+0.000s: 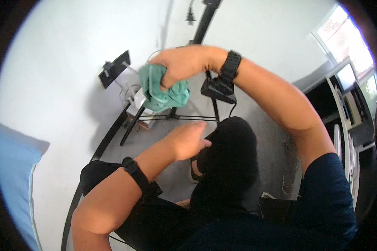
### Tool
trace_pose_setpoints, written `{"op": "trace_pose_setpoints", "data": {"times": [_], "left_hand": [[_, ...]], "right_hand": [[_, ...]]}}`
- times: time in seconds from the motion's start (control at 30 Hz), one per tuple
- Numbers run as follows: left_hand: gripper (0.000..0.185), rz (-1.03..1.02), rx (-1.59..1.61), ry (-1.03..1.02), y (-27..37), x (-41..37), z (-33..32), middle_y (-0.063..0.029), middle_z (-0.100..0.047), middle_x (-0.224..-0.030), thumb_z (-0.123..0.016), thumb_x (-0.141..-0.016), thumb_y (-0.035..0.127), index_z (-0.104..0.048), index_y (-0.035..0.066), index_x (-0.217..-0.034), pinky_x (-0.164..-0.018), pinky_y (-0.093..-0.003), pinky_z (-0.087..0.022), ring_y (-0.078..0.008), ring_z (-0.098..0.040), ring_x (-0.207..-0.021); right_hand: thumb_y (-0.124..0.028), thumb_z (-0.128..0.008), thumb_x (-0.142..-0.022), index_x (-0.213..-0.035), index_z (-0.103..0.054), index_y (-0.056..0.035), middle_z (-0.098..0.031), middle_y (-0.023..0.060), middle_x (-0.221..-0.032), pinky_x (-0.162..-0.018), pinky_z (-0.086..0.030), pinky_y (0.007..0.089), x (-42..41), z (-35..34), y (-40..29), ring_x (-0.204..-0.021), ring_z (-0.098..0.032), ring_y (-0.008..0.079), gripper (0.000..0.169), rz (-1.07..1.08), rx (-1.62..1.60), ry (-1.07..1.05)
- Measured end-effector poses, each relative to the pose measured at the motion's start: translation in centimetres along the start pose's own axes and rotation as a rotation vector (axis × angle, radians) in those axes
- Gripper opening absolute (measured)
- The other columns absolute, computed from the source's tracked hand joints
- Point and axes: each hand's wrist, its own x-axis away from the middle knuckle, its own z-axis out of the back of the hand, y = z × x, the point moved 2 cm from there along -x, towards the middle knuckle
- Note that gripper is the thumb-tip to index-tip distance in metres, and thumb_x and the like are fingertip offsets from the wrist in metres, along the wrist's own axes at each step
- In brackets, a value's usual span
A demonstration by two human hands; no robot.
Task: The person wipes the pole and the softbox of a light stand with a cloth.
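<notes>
My right hand (183, 64) grips a crumpled green cloth (176, 95), its thumb pressed into the folds. The cloth hangs in front of a black tripod stand (204, 26), hiding part of it; I cannot tell whether the two touch. Lower down, my left hand (188, 139) hovers beside my right knee with thumb and fingers apart and holds nothing. Each wrist wears a black strap. Just below the right strap is a black boxy device (218, 89) with a cable; whether it is fixed to the strap or to the stand is unclear.
A black flat panel (114, 70) is by the white wall at left. White boxes (141, 106) and cables sit behind the tripod's legs. A power plug (190, 17) dangles above. Blue fabric (14, 175) hangs at far left. Shelving (342, 116) and a window (345, 34) line the right.
</notes>
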Motion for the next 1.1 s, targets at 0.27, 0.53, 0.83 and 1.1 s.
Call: {"op": "trace_pose_setpoints", "data": {"times": [0.27,0.53,0.83,1.1], "left_hand": [[0.079,-0.116,0.282,0.250,4.8,-3.4,0.7,-0.0235,-0.060,-0.132,-0.082,-0.083,0.028,-0.039,0.006,-0.146,-0.104,-0.0424,-0.047,-0.0362,-0.060,-0.122],[0.075,-0.473,0.693,-0.182,12.6,-1.2,-0.7,-0.0143,-0.040,-0.154,-0.073,-0.091,0.022,-0.033,0.008,-0.153,-0.116,-0.0430,-0.035,-0.0254,-0.040,-0.142],[0.038,-0.487,0.230,0.190,10.9,1.5,-1.3,-0.0200,-0.053,-0.117,-0.069,-0.086,0.011,-0.055,0.003,-0.121,-0.088,-0.0457,-0.052,-0.0404,-0.059,-0.103],[0.043,-0.281,0.073,0.044,8.5,-0.1,-1.4,-0.0239,-0.064,-0.122,-0.066,-0.089,0.013,-0.056,0.002,-0.129,-0.085,-0.0479,-0.055,-0.0423,-0.066,-0.101]], "right_hand": [[-0.008,-0.064,-0.079,-0.108,-0.069,-0.0010,-0.071,0.0136,-0.093,-0.081,-0.056,0.0369,6.1,8.8,-8.4,-0.084,-0.070,0.0239,0.031,0.174,0.137,-0.021],[-0.011,-0.062,-0.086,-0.102,-0.068,0.0048,-0.071,0.0159,-0.088,-0.068,-0.059,0.0366,1.0,10.8,-15.9,-0.075,-0.070,0.0240,0.023,0.281,0.017,0.207],[-0.012,-0.061,-0.092,-0.096,-0.068,0.0100,-0.070,0.0187,-0.084,-0.057,-0.062,0.0392,-5.2,8.2,-20.0,-0.067,-0.070,0.0261,0.023,0.319,-0.286,0.372],[-0.012,-0.063,-0.091,-0.100,-0.068,0.0111,-0.068,0.0211,-0.095,-0.075,-0.056,0.0384,-8.2,7.3,-18.0,-0.086,-0.067,0.0280,0.025,0.308,-0.439,0.525]]}}
